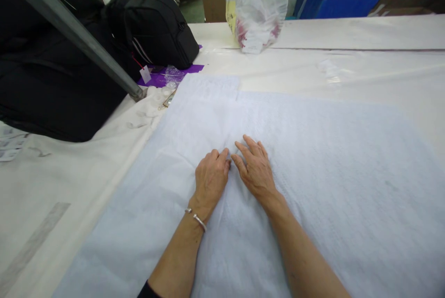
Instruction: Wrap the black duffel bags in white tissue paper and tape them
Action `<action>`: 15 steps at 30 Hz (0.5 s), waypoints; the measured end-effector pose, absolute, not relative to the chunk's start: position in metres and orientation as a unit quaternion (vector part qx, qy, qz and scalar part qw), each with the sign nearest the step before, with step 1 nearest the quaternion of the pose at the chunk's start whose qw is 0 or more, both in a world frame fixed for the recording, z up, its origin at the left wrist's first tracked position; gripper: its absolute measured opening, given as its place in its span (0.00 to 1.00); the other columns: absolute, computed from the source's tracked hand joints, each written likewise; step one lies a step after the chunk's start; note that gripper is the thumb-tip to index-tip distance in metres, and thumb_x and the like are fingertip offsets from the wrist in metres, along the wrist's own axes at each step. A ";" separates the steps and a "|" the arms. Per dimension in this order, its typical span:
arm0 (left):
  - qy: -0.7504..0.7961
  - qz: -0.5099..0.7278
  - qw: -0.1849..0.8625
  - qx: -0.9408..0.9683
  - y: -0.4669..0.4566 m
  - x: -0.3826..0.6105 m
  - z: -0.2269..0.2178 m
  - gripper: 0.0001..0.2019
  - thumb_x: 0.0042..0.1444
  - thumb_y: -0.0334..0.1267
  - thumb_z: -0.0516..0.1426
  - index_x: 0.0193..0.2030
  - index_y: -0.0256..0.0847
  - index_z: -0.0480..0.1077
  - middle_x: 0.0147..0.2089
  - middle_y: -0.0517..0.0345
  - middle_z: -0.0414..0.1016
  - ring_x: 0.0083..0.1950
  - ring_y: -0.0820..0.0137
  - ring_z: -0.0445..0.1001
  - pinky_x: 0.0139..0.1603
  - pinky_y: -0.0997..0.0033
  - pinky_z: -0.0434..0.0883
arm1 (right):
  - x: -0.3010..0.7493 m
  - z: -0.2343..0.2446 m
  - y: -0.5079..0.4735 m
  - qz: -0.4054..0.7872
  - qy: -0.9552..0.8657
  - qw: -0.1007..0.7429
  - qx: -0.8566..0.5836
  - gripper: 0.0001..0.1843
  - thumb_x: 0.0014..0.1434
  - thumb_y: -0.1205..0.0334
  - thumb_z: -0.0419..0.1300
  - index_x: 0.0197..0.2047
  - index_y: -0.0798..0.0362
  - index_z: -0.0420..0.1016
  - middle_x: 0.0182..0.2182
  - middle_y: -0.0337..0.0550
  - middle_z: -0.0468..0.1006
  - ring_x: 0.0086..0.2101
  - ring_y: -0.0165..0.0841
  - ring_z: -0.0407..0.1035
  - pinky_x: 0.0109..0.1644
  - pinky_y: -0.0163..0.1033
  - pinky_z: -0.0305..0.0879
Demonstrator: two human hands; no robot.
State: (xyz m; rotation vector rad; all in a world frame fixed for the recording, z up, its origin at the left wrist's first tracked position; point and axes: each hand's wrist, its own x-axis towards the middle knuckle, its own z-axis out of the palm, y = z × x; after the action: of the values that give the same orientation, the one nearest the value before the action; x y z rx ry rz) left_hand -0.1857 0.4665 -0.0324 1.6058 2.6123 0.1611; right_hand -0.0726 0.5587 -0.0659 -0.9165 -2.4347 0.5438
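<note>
Left hand point(211, 175) has its fingers curled in — can't tell if they're pinching fabric or just resting. Right hand point(256, 168) has its fingers spread wide, gripping nothing I can see. The pale sheet point(333, 173) is right under both and fans out around them. My worry: a tug from the curled fingers could bunch or skew it, since it's creased near them. White-covered tabletop point(385, 68) stretches beyond the fingers, with a plastic bag point(259, 6) ahead, a black backpack point(156, 27) and metal pole point(79, 41) ahead-left — blue bin point(342, 2) farthest, ahead-right.
</note>
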 end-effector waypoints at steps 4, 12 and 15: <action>0.829 0.089 -0.035 0.551 0.468 -0.186 -0.040 0.15 0.66 0.38 0.56 0.58 0.42 0.72 0.57 0.48 0.75 0.58 0.57 0.71 0.55 0.57 0.69 | -0.074 -0.071 0.561 0.219 -0.877 0.263 -0.337 0.21 0.71 0.54 0.50 0.59 0.54 0.74 0.64 0.55 0.68 0.65 0.40 0.60 0.72 0.56 0.49; 0.796 0.120 -0.049 0.591 0.469 -0.192 -0.057 0.18 0.68 0.35 0.51 0.62 0.35 0.69 0.64 0.45 0.71 0.68 0.56 0.65 0.67 0.52 0.62 | -0.034 -0.029 0.543 0.369 -0.830 0.229 -0.349 0.25 0.67 0.56 0.57 0.65 0.50 0.67 0.66 0.52 0.65 0.65 0.40 0.60 0.69 0.54 0.59; 0.794 0.126 -0.041 0.593 0.469 -0.193 -0.054 0.20 0.68 0.36 0.50 0.64 0.38 0.68 0.64 0.44 0.71 0.67 0.55 0.66 0.66 0.50 0.63 | 0.031 -0.008 0.519 0.364 -0.827 0.225 -0.365 0.22 0.67 0.57 0.57 0.63 0.45 0.69 0.65 0.47 0.67 0.62 0.37 0.65 0.66 0.50 0.66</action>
State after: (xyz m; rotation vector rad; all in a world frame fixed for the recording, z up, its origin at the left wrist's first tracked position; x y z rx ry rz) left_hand -0.1926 0.4693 -0.0542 1.9140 2.5613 0.4074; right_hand 0.0308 0.5192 -0.0075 -1.0063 -2.2798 1.0052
